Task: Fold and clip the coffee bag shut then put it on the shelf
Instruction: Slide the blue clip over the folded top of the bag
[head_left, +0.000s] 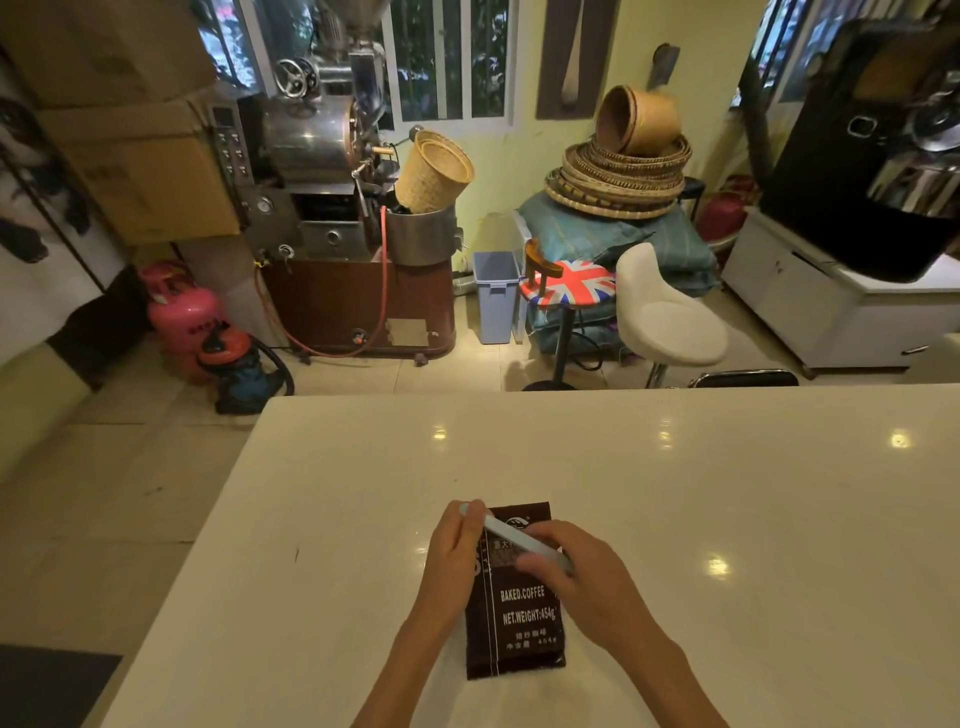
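Note:
A dark brown coffee bag (519, 623) with white lettering lies flat on the white counter (675, 493), its top end pointing away from me. A long pale blue sealing clip (506, 532) lies slanted across the upper part of the bag. My left hand (452, 561) grips the clip's left end at the bag's left edge. My right hand (576, 577) covers the clip's right end and the bag's right side, fingers curled over it. Whether the clip is clamped on the bag is hidden by my fingers.
Beyond the counter's far edge stand a white stool (665, 312) and a flag-patterned stool (571, 283). A coffee roaster (332, 208) stands at the back left beside a pink gas cylinder (182, 312). A blue bin (496, 296) and stacked woven baskets (623, 166) are behind.

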